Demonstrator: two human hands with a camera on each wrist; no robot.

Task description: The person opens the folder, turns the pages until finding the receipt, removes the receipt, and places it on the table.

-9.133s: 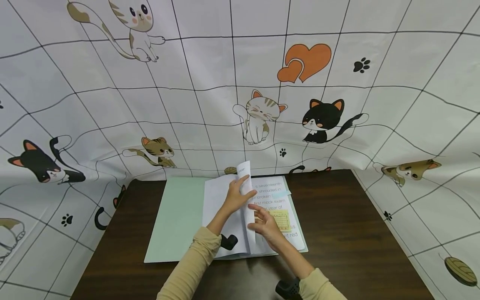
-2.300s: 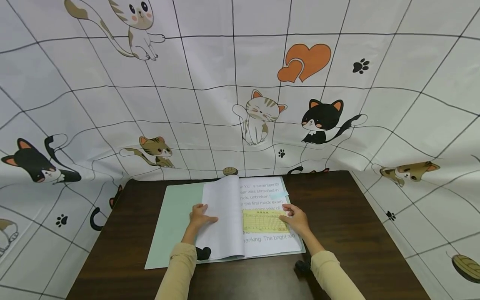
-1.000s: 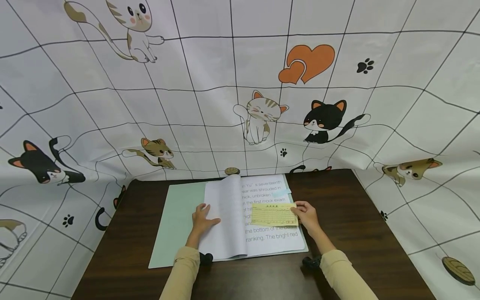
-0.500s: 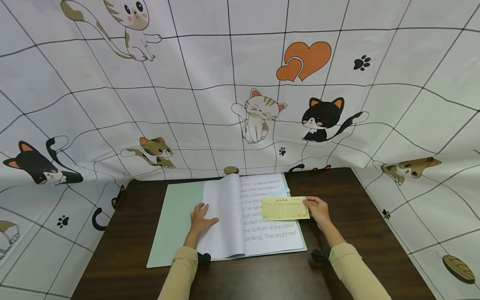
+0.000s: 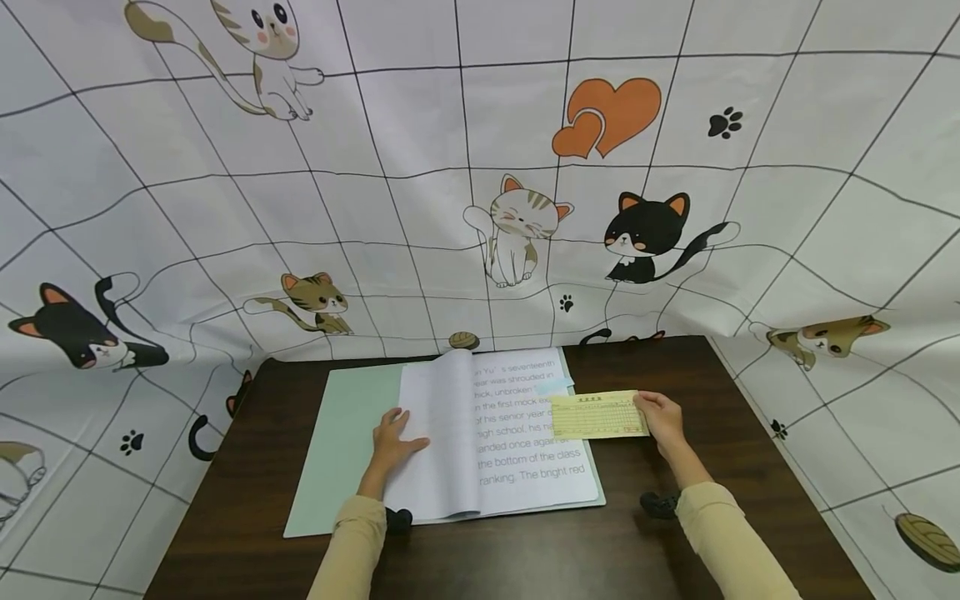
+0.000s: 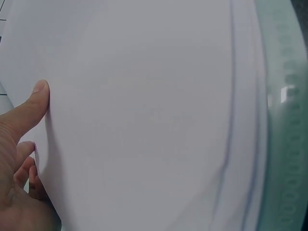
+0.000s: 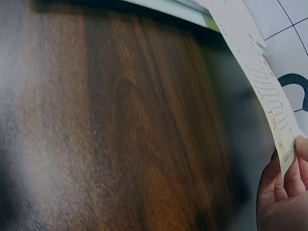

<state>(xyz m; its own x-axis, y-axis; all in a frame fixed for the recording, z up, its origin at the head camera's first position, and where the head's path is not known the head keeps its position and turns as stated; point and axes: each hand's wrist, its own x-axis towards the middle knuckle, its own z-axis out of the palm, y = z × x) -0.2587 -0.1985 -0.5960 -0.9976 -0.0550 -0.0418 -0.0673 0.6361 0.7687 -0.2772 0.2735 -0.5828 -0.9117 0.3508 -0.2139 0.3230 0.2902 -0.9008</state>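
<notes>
A yellow receipt (image 5: 596,417) with a printed grid is held by its right end, pinched between the thumb and fingers of my right hand (image 5: 663,421). The receipt's left part overlaps the right edge of a printed page (image 5: 528,471); its right part hangs over the table. In the right wrist view the receipt (image 7: 269,96) is raised above the wood. My left hand (image 5: 393,442) holds the left edge of the turned white sheets (image 5: 442,442), thumb on top, fingers at the edge and partly behind. The sheets lie in an open pale green folder (image 5: 348,433).
A light blue sticky tab (image 5: 553,386) juts from the page's right edge. The folder lies on a dark wooden table (image 5: 720,417). Behind and beside the table hangs a white cloth (image 5: 405,125) printed with cats and grid lines.
My left hand has gone from turning a sheet to holding the turned sheets at left. The right hand has taken hold of the receipt and moved it off the page, rightward.
</notes>
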